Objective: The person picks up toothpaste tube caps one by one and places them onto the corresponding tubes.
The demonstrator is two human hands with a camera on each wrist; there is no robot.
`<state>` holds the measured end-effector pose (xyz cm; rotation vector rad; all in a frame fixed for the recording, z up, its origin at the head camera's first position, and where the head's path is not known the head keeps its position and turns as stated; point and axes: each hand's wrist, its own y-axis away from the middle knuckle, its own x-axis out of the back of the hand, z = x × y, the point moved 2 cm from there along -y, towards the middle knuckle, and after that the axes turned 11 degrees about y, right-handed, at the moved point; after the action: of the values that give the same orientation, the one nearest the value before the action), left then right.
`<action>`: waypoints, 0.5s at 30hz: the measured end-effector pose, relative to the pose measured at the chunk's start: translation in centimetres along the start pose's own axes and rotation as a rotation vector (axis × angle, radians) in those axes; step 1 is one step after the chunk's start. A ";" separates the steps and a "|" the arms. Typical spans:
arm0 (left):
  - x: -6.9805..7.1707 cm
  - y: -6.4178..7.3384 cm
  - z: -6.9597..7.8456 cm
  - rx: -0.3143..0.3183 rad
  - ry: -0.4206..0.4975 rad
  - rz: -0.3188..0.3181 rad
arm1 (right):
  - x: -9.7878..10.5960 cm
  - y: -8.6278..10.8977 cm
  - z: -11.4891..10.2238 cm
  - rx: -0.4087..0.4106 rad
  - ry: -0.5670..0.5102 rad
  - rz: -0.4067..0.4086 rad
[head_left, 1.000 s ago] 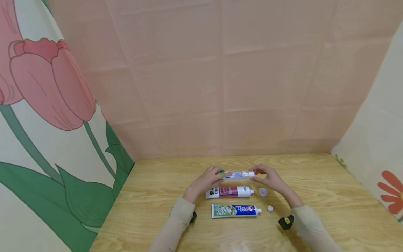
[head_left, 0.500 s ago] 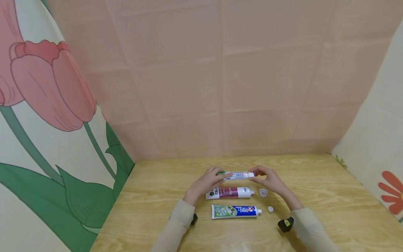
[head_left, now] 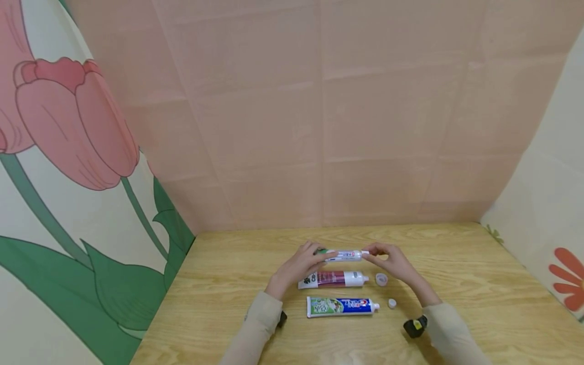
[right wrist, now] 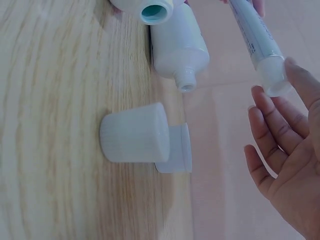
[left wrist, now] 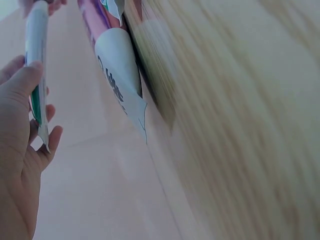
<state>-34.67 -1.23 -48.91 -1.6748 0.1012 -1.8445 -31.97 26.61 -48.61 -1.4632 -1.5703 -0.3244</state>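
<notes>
My left hand (head_left: 298, 264) holds a white-and-green toothpaste tube (head_left: 345, 255) level above the table, thumb and fingers around its tail half. At the tube's other end, my right hand (head_left: 393, 261) pinches the white cap (right wrist: 272, 75), which sits on the tube's nozzle end; the thumb lies against it in the right wrist view. Nearer to me lie a red-and-white toothpaste tube (head_left: 333, 278) and a blue-and-green one (head_left: 341, 306), both with bare nozzles. Beside those nozzles are a wider white cap (head_left: 381, 279) and a small white cap (head_left: 392, 303).
All of this is on or over a wood-grain table (head_left: 228, 309). A pink cloth backdrop (head_left: 274, 126) rises behind it, and flower-patterned panels (head_left: 77, 121) flank the sides. Black wrist cameras (head_left: 415, 327) are strapped near both sleeves.
My right fingers have shifted slightly around the cap and cover more of it now. The held tube has dropped a little in the head view. The tubes and caps on the table stay put.
</notes>
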 end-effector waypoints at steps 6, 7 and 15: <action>0.0 0.1 0.1 0.007 0.015 0.005 | 1.4 0.4 -3.0 0.016 -0.046 -0.015; 0.0 0.1 0.2 0.006 0.018 0.008 | 1.4 0.4 -3.1 0.018 -0.045 -0.014; 0.2 0.2 0.7 -0.012 0.023 0.024 | 1.5 0.6 -3.1 -0.011 -0.080 -0.042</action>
<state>-33.92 -1.22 -48.68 -1.6536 0.1422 -1.8490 -29.84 25.46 -46.08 -1.4696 -1.6671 -0.3028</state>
